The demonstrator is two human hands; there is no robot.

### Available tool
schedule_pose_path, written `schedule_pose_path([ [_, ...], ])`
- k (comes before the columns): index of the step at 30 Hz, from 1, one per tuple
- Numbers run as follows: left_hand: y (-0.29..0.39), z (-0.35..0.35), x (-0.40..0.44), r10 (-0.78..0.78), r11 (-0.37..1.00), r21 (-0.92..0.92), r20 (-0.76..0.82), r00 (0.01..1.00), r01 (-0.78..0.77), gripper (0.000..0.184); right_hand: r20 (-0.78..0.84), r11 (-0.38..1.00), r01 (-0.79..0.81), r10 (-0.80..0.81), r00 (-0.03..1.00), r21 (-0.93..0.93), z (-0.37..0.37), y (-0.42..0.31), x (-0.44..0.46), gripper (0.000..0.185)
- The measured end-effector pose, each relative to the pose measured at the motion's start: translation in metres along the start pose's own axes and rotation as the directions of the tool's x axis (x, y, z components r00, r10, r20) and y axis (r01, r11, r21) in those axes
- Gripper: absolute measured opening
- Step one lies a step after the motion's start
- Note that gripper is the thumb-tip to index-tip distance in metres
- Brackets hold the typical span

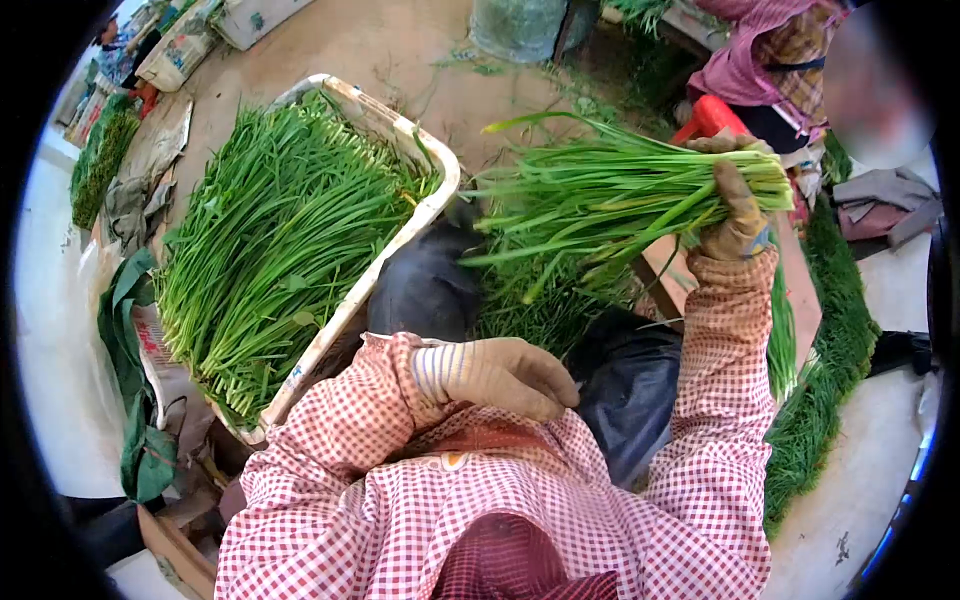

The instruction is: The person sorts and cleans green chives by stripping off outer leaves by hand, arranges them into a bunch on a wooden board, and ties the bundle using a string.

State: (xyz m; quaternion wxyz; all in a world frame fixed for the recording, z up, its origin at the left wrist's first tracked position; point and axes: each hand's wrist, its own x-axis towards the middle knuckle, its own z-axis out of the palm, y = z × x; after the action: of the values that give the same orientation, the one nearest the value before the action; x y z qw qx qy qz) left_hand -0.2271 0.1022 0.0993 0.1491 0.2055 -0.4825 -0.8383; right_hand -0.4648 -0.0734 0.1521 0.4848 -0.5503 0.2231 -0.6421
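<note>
A bundle of long green leafy stalks (620, 190) is gripped near its pale cut ends by my right hand (737, 205), in a soiled glove, raised at the upper right. The leaf tips point left. My left hand (505, 375), in a beige glove with a striped cuff, hangs in front of my chest, fingers loosely bent and held together; no object shows in it. Left of it stands a white-rimmed crate (448, 185) heaped with the same kind of green stalks (280, 240).
Loose greens (545, 300) lie between my knees and a wooden board (670, 275). A long row of greens (825, 370) runs down the right side. A metal bucket (517, 28) stands at the top. Another person (770, 60) is at the upper right, beside a red object (712, 117).
</note>
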Motion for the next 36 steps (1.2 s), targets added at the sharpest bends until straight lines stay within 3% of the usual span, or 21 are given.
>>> schedule_pose_path([
  [2,-0.006,0.014,0.012,0.002,0.997,-0.079,0.013,1.000,-0.001,0.055,0.066,1.000,0.001,0.000,0.998,-0.027,0.016,-0.043,0.002,0.038],
  [4,-0.010,0.023,0.026,0.367,0.669,-0.714,0.077,0.927,-0.206,0.078,0.091,0.993,0.071,-0.080,0.993,0.098,0.032,-0.061,-0.002,0.041],
  [5,0.004,0.026,0.028,0.306,0.844,-0.472,0.033,0.951,-0.256,0.098,0.154,0.984,0.165,-0.174,0.973,0.075,0.036,-0.066,-0.001,0.041],
  [6,0.003,0.029,0.032,0.314,0.847,-0.462,0.036,0.949,-0.262,0.098,0.216,0.965,0.255,-0.261,0.941,0.056,0.038,-0.070,-0.002,0.041],
  [7,-0.002,0.029,0.036,0.407,0.722,-0.615,0.009,0.913,-0.316,0.103,0.344,0.924,0.378,-0.373,0.862,0.055,0.038,-0.071,0.001,0.041],
  [8,-0.001,0.032,0.037,0.490,0.569,-0.745,-0.035,0.871,-0.349,0.110,0.291,0.921,0.390,-0.373,0.881,0.000,0.057,-0.083,-0.013,0.041],
  [10,0.003,0.033,0.036,0.470,0.620,-0.686,-0.063,0.881,-0.380,0.120,0.406,0.819,0.561,-0.475,0.781,-0.119,0.081,-0.091,-0.032,0.036],
  [13,0.004,0.028,0.034,0.456,0.509,-0.753,-0.173,0.873,-0.416,0.128,0.716,0.727,0.661,-0.361,0.598,-0.185,0.113,-0.103,-0.056,0.031],
  [14,-0.002,0.025,0.043,0.723,0.129,-0.924,-0.161,0.672,-0.360,0.118,0.808,0.682,0.713,-0.321,0.494,-0.164,0.122,-0.098,-0.064,0.031],
  [15,-0.008,0.022,0.052,0.909,-0.127,-0.991,-0.130,0.395,-0.033,0.109,0.883,0.641,0.757,-0.275,0.379,-0.126,0.130,-0.093,-0.073,0.031],
  [16,0.002,0.020,0.036,0.814,-0.075,-0.953,-0.228,0.534,-0.293,0.102,0.904,0.607,0.792,-0.296,0.309,-0.072,0.137,-0.073,-0.089,0.030],
  [18,0.021,0.015,0.002,0.530,0.316,-0.726,-0.399,0.748,-0.611,0.089,0.906,0.603,0.797,-0.322,0.276,-0.029,0.146,-0.056,-0.114,0.029],
  [22,0.005,-0.022,-0.008,0.555,0.346,-0.725,-0.353,0.753,-0.595,0.086,0.912,0.622,0.782,-0.344,0.222,0.044,0.151,-0.035,-0.134,0.033],
  [26,0.008,-0.045,0.005,0.633,0.200,-0.696,-0.445,0.634,-0.689,0.074,0.997,0.522,0.853,-0.054,0.059,-0.022,0.150,-0.050,-0.119,0.055],
  [29,0.016,-0.064,-0.001,0.664,0.297,-0.598,-0.431,0.611,-0.745,0.067,0.960,0.597,0.753,0.215,0.181,-0.275,0.132,-0.098,-0.098,0.075],
  [30,0.019,-0.060,-0.002,0.674,0.302,-0.599,-0.416,0.611,-0.742,0.067,0.953,0.702,0.658,0.101,0.287,-0.272,0.118,-0.093,-0.088,0.075],
  [31,0.028,-0.047,-0.004,0.675,0.370,-0.546,-0.398,0.621,-0.752,0.067,0.892,0.758,0.518,0.182,0.415,-0.396,0.108,-0.107,-0.076,0.070],
  [32,0.035,-0.040,-0.003,0.673,0.436,-0.489,-0.379,0.635,-0.755,0.066,0.651,0.745,0.240,0.323,0.687,-0.623,0.088,-0.098,-0.083,0.073],
  [33,0.027,-0.060,0.007,0.739,0.489,-0.418,-0.268,0.618,-0.765,0.065,0.311,0.740,-0.117,0.414,0.856,-0.663,0.067,-0.090,-0.090,0.075],
  [34,0.022,-0.061,0.016,0.695,0.529,-0.487,-0.223,0.684,-0.695,0.064,0.094,0.643,-0.281,0.484,0.870,-0.713,0.071,-0.095,-0.084,0.078],
  [36,0.014,-0.067,0.032,0.637,0.700,-0.035,-0.420,0.646,-0.713,0.068,0.144,0.690,-0.273,0.482,0.864,-0.671,0.041,-0.051,-0.073,0.082],
])
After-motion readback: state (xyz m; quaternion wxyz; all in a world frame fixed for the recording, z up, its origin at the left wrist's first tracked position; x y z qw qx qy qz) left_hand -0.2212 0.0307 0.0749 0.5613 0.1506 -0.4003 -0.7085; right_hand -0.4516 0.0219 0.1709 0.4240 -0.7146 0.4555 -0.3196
